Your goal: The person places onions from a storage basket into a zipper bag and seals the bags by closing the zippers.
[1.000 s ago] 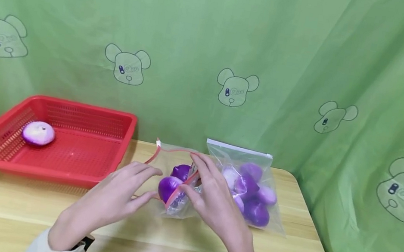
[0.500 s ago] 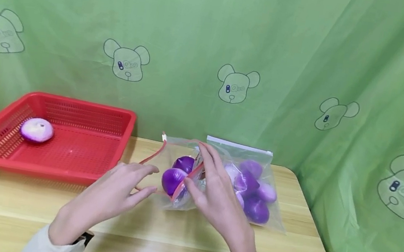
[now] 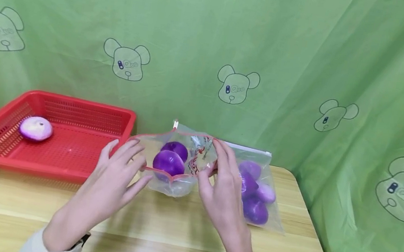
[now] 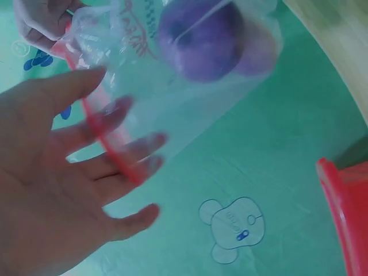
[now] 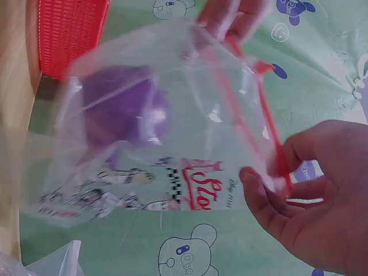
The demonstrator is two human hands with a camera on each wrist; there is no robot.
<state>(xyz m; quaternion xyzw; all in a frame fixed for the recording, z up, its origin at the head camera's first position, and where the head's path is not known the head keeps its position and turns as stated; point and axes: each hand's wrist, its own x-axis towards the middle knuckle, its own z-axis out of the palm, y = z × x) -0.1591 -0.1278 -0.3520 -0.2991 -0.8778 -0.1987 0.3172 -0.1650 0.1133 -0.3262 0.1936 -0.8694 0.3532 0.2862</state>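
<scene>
A clear zip bag (image 3: pixel 188 188) with a red-edged mouth is spread between both hands. Two purple onions (image 3: pixel 169 162) lie in it, and red lettering shows on its inner side. My right hand (image 3: pixel 225 186) pinches the right end of the red edge between thumb and fingers, as the right wrist view shows. At the left end is my left hand (image 3: pixel 112 178), its fingers spread and fairly straight. In the left wrist view those fingers (image 4: pixel 123 152) overlap the red edge, with the thumb apart from it.
On the left stands a red perforated basket (image 3: pixel 72 154) with one pale purple onion (image 3: pixel 35 128) in it. A second zip bag (image 3: pixel 275 217) holding several onions lies at the right, partly behind my right hand. A green curtain (image 3: pixel 190 19) hangs behind the wooden table (image 3: pixel 170 234).
The bag's mouth has been pulled wider and turned toward me, exposing the lettering inside. My left hand has moved left and up with its fingers at the red edge; my right moved slightly right.
</scene>
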